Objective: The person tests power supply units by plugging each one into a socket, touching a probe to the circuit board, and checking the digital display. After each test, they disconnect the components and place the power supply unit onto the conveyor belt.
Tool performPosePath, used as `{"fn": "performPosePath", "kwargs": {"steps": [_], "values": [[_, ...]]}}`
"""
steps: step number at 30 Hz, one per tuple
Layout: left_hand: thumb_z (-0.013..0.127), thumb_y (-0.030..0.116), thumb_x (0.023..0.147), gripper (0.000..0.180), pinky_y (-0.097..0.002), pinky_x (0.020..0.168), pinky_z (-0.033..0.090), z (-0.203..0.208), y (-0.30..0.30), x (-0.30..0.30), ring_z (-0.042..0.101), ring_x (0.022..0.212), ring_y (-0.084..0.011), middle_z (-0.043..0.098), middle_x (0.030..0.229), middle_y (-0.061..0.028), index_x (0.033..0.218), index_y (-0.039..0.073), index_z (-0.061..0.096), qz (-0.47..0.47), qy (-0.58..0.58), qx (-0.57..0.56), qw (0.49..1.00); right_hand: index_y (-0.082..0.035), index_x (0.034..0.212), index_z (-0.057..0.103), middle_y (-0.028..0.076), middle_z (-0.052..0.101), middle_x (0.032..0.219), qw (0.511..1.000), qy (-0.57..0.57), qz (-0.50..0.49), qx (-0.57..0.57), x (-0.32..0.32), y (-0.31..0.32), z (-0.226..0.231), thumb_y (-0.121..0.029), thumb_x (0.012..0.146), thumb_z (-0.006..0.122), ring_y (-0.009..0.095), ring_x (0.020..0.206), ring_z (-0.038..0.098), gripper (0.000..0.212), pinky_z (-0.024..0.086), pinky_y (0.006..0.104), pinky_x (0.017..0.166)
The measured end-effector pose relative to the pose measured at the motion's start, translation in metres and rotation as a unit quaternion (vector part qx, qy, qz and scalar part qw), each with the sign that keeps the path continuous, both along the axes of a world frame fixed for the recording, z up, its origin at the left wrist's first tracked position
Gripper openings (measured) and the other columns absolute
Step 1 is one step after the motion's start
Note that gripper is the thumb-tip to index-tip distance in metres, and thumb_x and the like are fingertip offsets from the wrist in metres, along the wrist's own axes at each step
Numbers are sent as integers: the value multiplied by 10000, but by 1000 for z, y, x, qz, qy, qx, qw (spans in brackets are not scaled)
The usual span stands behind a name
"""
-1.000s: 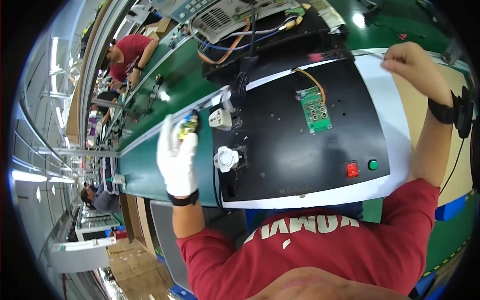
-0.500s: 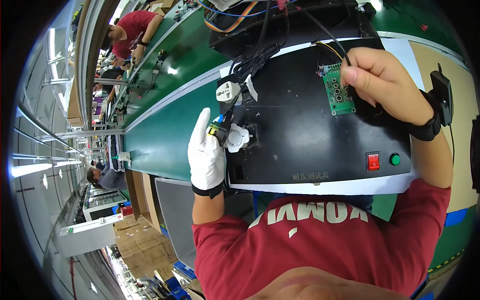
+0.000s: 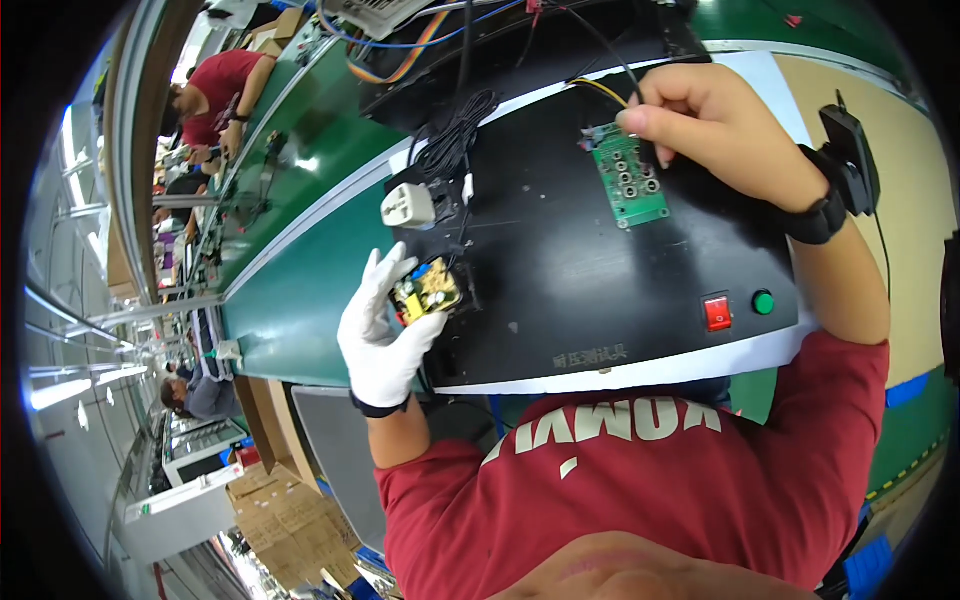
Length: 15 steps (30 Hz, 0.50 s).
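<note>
My left hand [image 3: 385,345], in a white glove, grips a small power-supply circuit board [image 3: 427,292] with yellow and blue parts, at the left edge of a black test box [image 3: 540,290]. Its thumb and fingers close on the board's sides. My bare right hand [image 3: 715,130] pinches a thin black test lead [image 3: 606,52] between thumb and finger. The lead's tip is hidden by the fingers. Below that hand, a green circuit board [image 3: 640,205] with several round parts lies on the box, yellow and black wires [image 3: 600,90] running to its far end.
A white socket adapter [image 3: 408,206] and a coiled black cable [image 3: 455,135] sit at the box's far left. Near its front right are a red rocker switch [image 3: 717,314] and a green button [image 3: 763,302]. A black power adapter [image 3: 850,150] is at the right. Another person [image 3: 215,95] works at far left.
My left hand has turned the piece, so its component side now shows and its white round part is out of sight. My right hand has shifted toward the green board's far end.
</note>
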<state>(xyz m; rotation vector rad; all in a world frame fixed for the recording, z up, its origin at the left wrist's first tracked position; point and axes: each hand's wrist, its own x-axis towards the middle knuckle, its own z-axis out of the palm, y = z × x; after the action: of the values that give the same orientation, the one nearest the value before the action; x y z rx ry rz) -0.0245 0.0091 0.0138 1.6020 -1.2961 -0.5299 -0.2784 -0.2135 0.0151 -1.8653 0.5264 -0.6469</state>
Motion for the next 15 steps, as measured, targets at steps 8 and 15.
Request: {"fn": "performPosePath", "kwargs": {"steps": [8,15], "values": [[762,125,568,624,-523,1040,43,-12,-17,32,462,1126,-312,604,988,-172,1122,25,493,-205,39,-79,975,4,644,469,42,568,687,998,68,-3,-10,-15,0,12,-116,796,595,57,551,512,231,404,188,502],[738,32,575,543,-509,1047,79,-11,1,-4,530,1043,-277,603,989,-164,1070,4,518,-16,-36,-85,996,16,653,458,62,594,683,990,78,-12,-121,-15,2,14,-46,777,585,74,530,521,188,397,190,483]]}}
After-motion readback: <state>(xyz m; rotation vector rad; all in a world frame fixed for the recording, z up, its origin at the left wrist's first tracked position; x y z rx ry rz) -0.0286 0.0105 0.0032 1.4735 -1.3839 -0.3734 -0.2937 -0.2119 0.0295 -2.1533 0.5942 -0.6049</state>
